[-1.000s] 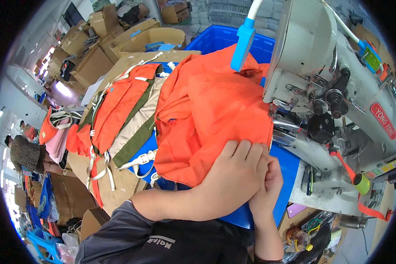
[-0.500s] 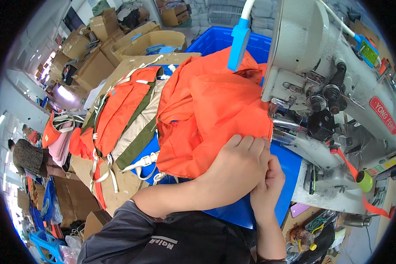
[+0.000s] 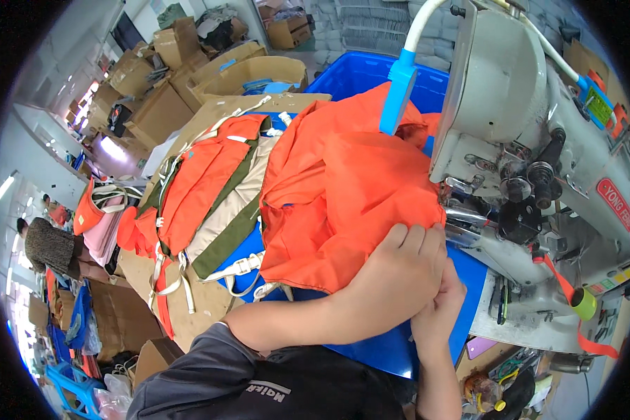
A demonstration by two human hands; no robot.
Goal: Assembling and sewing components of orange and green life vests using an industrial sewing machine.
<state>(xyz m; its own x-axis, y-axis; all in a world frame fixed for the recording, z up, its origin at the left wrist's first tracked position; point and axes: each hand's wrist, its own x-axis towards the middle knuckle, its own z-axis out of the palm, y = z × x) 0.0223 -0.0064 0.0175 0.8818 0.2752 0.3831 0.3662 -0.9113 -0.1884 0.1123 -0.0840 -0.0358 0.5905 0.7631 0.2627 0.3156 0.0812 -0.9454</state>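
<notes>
A large piece of orange fabric (image 3: 357, 175) lies crumpled over the blue table surface, its right edge up against the sewing machine (image 3: 497, 161). My left hand (image 3: 402, 269) is closed on the fabric's lower right corner, fingers bent and pressed together. Just under it on the right, my right hand (image 3: 441, 301) is closed with its thumb and fingers pinched at the same corner. The left hand partly hides its fingertips, and what sits between them is too small to see well. The machine's needle area is hidden from view.
Left of the fabric lies an orange, olive and beige sewn piece (image 3: 217, 189) with white straps and buckles. A blue crate (image 3: 357, 66) and cardboard boxes stand behind. Orange tape (image 3: 556, 273) hangs at the machine. Tools and a bottle (image 3: 483, 392) lie lower right. A person (image 3: 45, 245) stands far left.
The whole view has shifted slightly, so everything appears a little lower and to the right. Both hands stay at the same corner of the orange fabric, with no clear change in grip.
</notes>
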